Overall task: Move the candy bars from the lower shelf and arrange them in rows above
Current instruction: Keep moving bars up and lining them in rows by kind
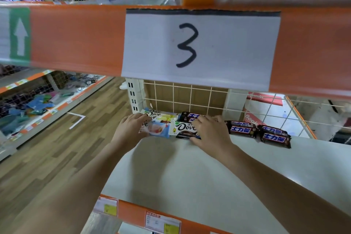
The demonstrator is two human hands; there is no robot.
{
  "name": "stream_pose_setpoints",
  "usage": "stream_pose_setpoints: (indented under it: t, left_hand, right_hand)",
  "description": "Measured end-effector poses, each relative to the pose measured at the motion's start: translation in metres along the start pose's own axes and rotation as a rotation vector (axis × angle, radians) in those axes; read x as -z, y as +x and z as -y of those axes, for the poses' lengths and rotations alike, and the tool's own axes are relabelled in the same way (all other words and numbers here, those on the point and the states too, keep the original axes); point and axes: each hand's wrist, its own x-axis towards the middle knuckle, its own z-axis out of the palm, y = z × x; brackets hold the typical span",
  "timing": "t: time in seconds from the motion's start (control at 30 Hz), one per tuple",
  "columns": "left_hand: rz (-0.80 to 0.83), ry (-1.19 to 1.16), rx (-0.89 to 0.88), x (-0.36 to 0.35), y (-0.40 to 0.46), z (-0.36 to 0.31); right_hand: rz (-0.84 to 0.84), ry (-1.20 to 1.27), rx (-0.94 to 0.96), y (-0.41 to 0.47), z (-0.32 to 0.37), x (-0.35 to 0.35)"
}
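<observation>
Big orange shelf beam (pixel 76 38) fills the top of my view, with a white paper sign (pixel 201 47) taped on it, a handwritten 3. Under it, the white shelf board (pixel 190 173) I'm reaching across, wire grid back panel (pixel 182 97) behind. Most of that board is bare; the candy sits in a line along the back. On the right, two pairs of dark Snickers bars (pixel 275 136), stacked in twos and side by side, look already placed. More Snickers sit at the grid behind my right hand (pixel 210 131). That hand is fingers down on the dark Dove bar (pixel 185 129), thumb at its front edge, fingers over its right end, closing on it more than lifting. My left hand (pixel 129 127) has its fingers curled over the left end of the pale blue Dove bar (pixel 158 129), with more white Dove bars (pixel 153 115) piled loosely behind. I'd say I'm midway: the Snickers row is forming, the Dove bars need squaring up. Whether more candy waits below, I can't tell.
</observation>
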Motion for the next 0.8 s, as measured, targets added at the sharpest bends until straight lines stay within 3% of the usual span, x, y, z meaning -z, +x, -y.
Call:
stream_pose_setpoints:
  t: [0.53, 0.8]
  left_hand:
    - [0.0, 0.075, 0.004, 0.017, -0.013, 0.014]
    - [0.065, 0.116, 0.101, 0.034, -0.032, 0.039]
  right_hand:
    - [-0.029, 0.017, 0.047, 0.009, 0.025, 0.007]
    - [0.002, 0.044, 0.123, 0.034, 0.07, 0.009]
